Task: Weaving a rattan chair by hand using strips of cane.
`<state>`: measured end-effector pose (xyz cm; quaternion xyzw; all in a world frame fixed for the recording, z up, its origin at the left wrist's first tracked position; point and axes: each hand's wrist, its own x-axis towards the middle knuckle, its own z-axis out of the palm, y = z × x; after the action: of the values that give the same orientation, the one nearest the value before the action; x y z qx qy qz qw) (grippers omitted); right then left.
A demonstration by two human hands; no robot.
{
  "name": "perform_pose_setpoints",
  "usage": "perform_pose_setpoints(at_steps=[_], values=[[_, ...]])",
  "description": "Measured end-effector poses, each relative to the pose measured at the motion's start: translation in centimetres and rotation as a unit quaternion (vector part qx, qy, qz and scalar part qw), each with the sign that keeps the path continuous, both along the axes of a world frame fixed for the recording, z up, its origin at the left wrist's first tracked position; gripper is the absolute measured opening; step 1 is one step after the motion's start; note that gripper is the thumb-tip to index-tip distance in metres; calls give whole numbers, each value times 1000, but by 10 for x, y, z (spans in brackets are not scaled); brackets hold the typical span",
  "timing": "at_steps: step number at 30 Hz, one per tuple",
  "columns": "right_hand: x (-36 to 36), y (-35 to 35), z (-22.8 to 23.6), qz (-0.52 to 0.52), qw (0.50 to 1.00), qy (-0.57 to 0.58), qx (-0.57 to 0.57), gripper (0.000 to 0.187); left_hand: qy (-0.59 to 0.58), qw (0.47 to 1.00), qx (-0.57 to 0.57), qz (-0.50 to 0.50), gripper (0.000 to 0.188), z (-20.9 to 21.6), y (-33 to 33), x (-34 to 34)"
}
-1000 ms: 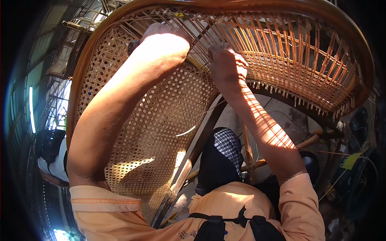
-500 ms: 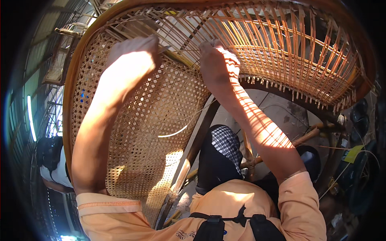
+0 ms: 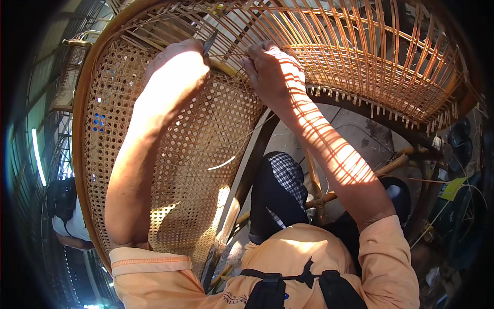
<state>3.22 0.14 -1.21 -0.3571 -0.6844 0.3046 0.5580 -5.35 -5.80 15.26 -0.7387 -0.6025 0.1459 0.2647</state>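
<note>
A large curved chair frame with woven cane (image 3: 195,123) fills the view before me. My left hand (image 3: 177,64) is closed round a pointed metal blade (image 3: 210,42), whose dark tip sticks up past the fingers at the upper edge of the woven panel. Close by on the right, my right hand (image 3: 272,72) has its fingers bent in among the open cane strands (image 3: 334,51); what they pinch is hidden. A thin pale loose strand (image 3: 222,164) curls down over the woven panel below the hands.
A thick rounded rim (image 3: 80,129) borders the cane on the left. A dark wooden rail (image 3: 242,190) runs down beside my knee (image 3: 280,190). Cane poles (image 3: 393,165) cross at the right. Another person (image 3: 69,213) is at the far left.
The blade in my left hand now points more upward and shows more. My right hand has loosened a little, its thumb more apart, and shifted slightly up. The view has shifted slightly.
</note>
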Motion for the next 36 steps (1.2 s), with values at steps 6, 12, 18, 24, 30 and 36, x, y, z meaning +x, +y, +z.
perform_pose_setpoints(at_steps=[6, 12, 18, 24, 30, 36], values=[[5, 3, -4, 8, 999, 15, 40, 13, -5, 987, -152, -55, 25, -5, 8, 3], [11, -4, 0, -1, 998, -5, 70, 11, -125, 954, 134, 236, 27, -41, 20, -4], [5, -5, -1, -36, 995, -51, 78, 13, -22, 968, 206, 142, 18, -64, 11, -5], [1, -4, 2, -79, 991, -59, 95, 14, 83, 978, 180, 71, 17, -61, -4, -12], [9, 3, -8, -21, 994, -59, 86, 18, -61, 976, 169, 125, 10, -45, -32, 7], [9, -4, -11, -66, 979, -55, 185, 18, -458, 887, 41, -27, 7, -54, -58, -10]])
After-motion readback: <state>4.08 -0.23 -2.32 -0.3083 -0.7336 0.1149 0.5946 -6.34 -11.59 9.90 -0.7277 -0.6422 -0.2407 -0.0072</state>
